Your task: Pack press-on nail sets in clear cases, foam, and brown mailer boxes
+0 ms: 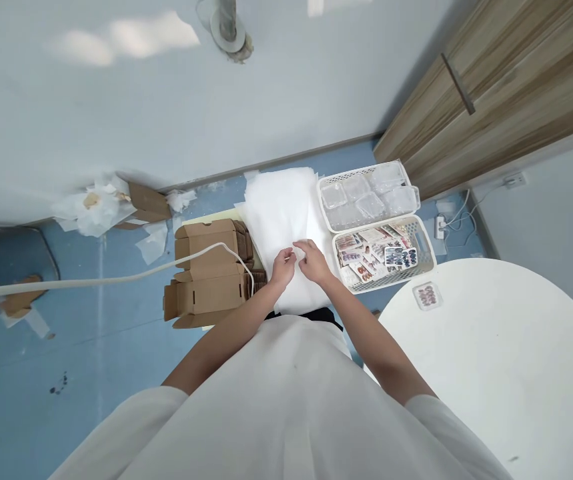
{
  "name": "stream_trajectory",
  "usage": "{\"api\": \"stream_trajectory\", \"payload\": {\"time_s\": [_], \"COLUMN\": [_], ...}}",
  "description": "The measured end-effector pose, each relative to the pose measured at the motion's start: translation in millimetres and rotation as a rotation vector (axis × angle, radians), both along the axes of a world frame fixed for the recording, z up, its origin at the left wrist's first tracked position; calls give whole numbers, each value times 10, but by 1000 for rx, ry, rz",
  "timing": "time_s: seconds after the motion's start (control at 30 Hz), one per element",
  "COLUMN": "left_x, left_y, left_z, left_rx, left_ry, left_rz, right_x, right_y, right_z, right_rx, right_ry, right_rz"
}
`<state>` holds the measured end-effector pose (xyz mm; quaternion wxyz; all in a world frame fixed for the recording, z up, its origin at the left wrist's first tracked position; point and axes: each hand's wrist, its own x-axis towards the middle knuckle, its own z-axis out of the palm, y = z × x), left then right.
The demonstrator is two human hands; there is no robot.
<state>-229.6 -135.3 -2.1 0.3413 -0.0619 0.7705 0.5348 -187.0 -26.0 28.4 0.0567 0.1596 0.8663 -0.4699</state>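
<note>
Our left hand (283, 266) and right hand (312, 261) sit close together, whether gripping anything we cannot tell, both over the stacked white packing sheets (283, 200), whose long axis runs away from us toward the wall (166, 107).

My forearms (239, 327), angled inward toward the white sheet stack (282, 200).
Over it, my left hand (283, 268) curls loosely; my right hand (313, 262) extends its index finger toward my left.
</note>
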Motion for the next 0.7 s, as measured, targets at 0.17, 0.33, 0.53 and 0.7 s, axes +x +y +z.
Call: {"api": "stream_trajectory", "payload": {"time_s": [0.17, 0.33, 0.53, 0.7], "left_x": [63, 178, 337, 500], "left_y": [-179, -379, -535, -476], "left_z": [124, 249, 272, 212], "left_rx": [-7, 38, 2, -95], "left_ry": [30, 44, 135, 123], "left_rz": [-60, -165, -298, -383], "right_x": [155, 355, 778, 1222], "right_y": [-104, -205, -354, -380], "right_z": [215, 540, 867, 1009], "right_rx": [152, 337, 535, 678], "right_ry": [-31, -32, -48, -192], "right_rz": [105, 35, -24, -87]}}
